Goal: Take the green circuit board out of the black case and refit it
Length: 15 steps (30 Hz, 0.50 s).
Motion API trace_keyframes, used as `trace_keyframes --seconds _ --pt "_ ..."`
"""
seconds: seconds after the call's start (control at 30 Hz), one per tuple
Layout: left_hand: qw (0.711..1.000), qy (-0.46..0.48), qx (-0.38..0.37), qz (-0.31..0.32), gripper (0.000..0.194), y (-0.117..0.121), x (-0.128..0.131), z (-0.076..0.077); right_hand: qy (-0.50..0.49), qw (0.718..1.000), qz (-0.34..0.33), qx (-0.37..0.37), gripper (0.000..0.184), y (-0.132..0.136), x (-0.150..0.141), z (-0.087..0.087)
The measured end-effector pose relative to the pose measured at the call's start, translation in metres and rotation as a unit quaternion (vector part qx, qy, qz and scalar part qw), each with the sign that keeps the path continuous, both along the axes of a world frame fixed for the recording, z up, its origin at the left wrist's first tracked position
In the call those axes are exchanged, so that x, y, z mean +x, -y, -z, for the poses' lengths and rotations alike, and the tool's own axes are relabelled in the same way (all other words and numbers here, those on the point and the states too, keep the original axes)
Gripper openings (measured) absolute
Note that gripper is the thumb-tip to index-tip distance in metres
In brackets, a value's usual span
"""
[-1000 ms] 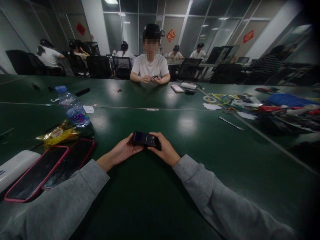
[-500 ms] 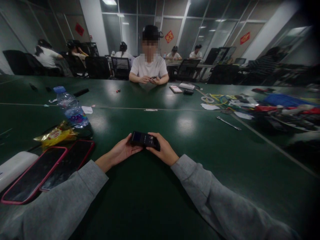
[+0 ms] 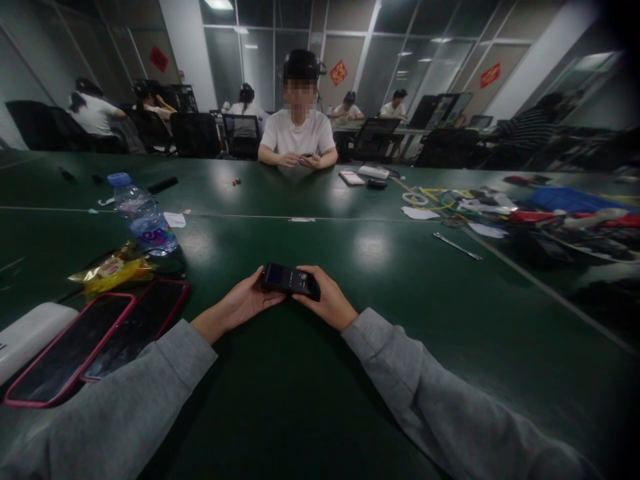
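Between my two hands is a small black handheld device (image 3: pixel 289 279) with a dark screen at its left end and small buttons toward its right end. My left hand (image 3: pixel 250 298) grips its left end, thumb at the upper edge and fingers beneath. Around the right end my right hand (image 3: pixel 325 298) is closed, fingers along the far edge and thumb on the near side. The device is held level, just over the green table (image 3: pixel 280 400); whether it touches the surface I cannot tell. Its underside is hidden.
To the left lie two red-edged phones (image 3: pixel 70 350), a white device (image 3: pixel 30 337), a yellow snack packet (image 3: pixel 113 272) and a tilted plastic bottle (image 3: pixel 145 217). On the right are a wrench (image 3: pixel 457 247) and tangled cables (image 3: pixel 450 200). A person (image 3: pixel 299 137) sits opposite, holding a small object.
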<state>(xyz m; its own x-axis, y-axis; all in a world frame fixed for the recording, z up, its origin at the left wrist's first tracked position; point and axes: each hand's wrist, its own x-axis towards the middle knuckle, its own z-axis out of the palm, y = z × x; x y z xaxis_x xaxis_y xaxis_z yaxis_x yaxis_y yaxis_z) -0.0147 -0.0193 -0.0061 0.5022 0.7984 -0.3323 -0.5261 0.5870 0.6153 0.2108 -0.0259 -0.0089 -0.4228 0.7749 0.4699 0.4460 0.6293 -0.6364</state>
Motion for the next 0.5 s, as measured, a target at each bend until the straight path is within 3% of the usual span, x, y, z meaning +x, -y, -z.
trace_keyframes --seconds 0.5 --pt "1.000 -0.002 -0.006 0.001 0.044 -0.0018 -0.0002 0.0023 0.002 1.000 0.006 -0.014 0.053 0.0012 -0.0004 -0.0008"
